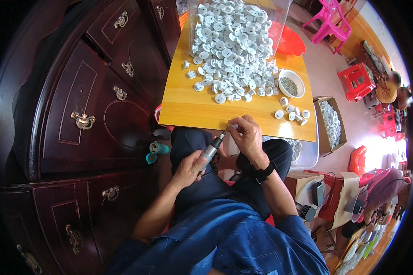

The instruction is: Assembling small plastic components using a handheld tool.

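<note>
My left hand (188, 169) is wrapped round the grey and black body of an electric screwdriver (210, 152), which points up and away toward the table edge. At its tip, my right hand (248, 137) is closed in a pinch with thumb and forefinger together. What sits between those fingers is too small to make out. Beyond my hands, a big heap of small round white plastic parts (234, 43) spills out of a clear bin onto the yellow wooden table (183, 107). Several loose white parts (279, 114) lie near the right front edge. A white bowl (301, 82) holds small metal screws.
Dark wooden drawers (78, 146) stand close on my left. A red basin (293, 42) is behind the bowl. To the right are a carton (325, 137) of clear-bagged parts, a red stool (355, 82) and a pink chair (328, 23). Other people sit further right.
</note>
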The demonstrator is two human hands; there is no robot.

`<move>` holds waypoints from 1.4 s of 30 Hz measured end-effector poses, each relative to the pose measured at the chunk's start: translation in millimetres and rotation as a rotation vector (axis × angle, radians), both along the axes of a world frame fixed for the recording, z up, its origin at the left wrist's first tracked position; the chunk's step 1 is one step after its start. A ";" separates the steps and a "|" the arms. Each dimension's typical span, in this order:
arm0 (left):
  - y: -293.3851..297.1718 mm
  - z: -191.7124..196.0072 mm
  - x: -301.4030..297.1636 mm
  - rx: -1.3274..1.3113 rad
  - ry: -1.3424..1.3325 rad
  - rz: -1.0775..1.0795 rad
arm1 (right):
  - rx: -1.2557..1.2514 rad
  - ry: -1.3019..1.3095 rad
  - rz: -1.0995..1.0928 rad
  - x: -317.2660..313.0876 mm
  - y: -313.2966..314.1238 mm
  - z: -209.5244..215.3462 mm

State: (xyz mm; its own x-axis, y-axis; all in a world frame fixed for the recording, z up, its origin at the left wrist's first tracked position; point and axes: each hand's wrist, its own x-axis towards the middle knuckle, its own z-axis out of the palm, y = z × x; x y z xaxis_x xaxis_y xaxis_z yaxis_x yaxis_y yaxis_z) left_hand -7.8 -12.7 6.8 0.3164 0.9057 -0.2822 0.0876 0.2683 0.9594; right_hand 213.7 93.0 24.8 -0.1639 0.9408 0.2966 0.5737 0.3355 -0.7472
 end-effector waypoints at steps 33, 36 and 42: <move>1.7 1.5 -1.3 0.015 0.009 0.000 | -0.007 0.052 0.019 -1.6 0.0 1.2; 1.5 -1.6 -2.0 -0.011 -0.003 -0.002 | -0.011 0.060 0.017 -1.2 -0.3 2.2; 2.7 -2.6 -4.3 -0.016 -0.015 -0.024 | -0.025 0.083 0.007 -1.6 2.2 0.8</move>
State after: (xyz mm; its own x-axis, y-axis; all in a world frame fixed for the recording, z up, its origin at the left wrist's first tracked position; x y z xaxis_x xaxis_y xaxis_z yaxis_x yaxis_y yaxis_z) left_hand -12.1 -9.9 4.1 0.3420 0.8934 -0.2914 0.0799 0.2813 0.9563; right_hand 212.0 95.2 25.6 -0.1467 0.9470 0.2857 0.5074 0.3199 -0.8001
